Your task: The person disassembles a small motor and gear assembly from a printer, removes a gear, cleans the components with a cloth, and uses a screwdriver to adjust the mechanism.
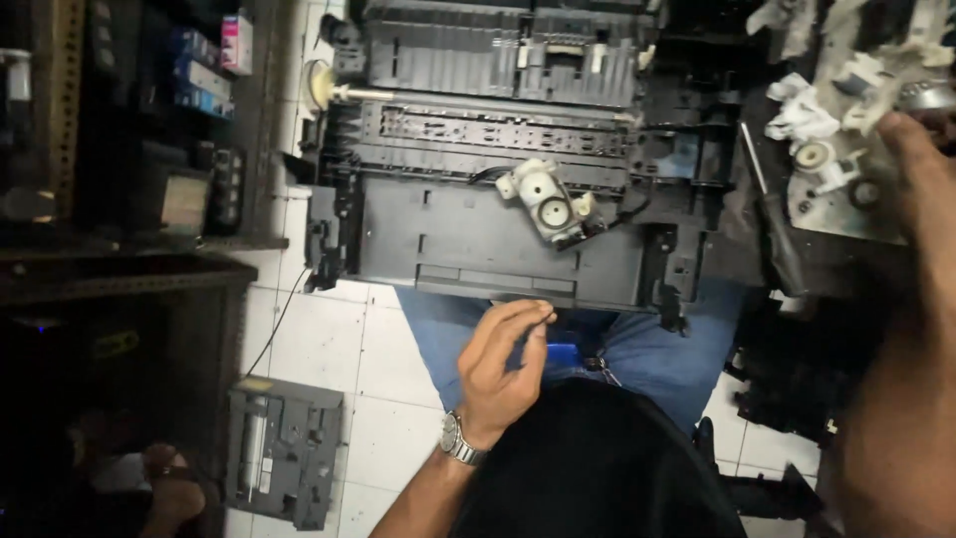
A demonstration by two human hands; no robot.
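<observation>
Resting on the lap, the stripped printer chassis (498, 239) bears a loose white pump unit (546, 202), left hand (503, 369) empty with fingers curled, right hand (911, 149) touching removed white parts (827, 110), its grip unclear.

- My right hand (921, 149): only blurred fingertips show among the white plastic parts (812, 115); can't tell whether they grip anything.
- My right forearm (896, 418): out of focus, cut by the right and bottom edges.
- Printer chassis (498, 239): rear cut by the top edge, near edge hidden behind my left hand (503, 364).
- Shelves (119, 130) on the left: too dark to tell their contents.
</observation>
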